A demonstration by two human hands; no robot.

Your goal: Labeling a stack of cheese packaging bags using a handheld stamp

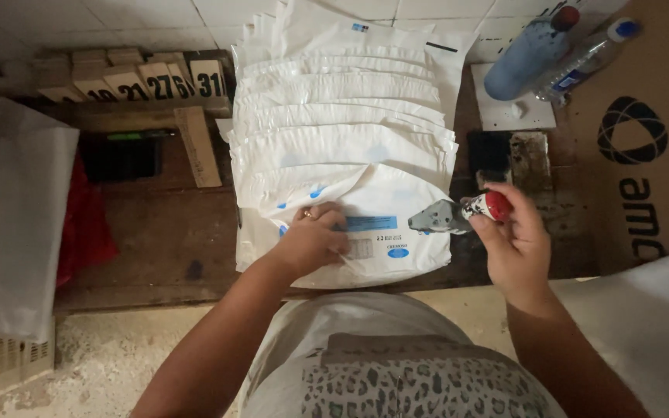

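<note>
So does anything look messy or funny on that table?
Yes. The blue bottle and the clear bottle lie tipped on their sides at the far right. The wooden table has a dark stain near its front edge, and the pad beside the white bags is grimy. Nothing looks freshly spilled.

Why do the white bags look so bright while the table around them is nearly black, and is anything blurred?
In the head view, light falls hardest on the stack of white plastic bags, washing out their folds; the dark wooden table stays in shadow. The left hand on the top bag is sharp, while the stamp in the right hand looks slightly soft. The blue bottle leans outward near the corner, a wide-lens stretch.
</note>
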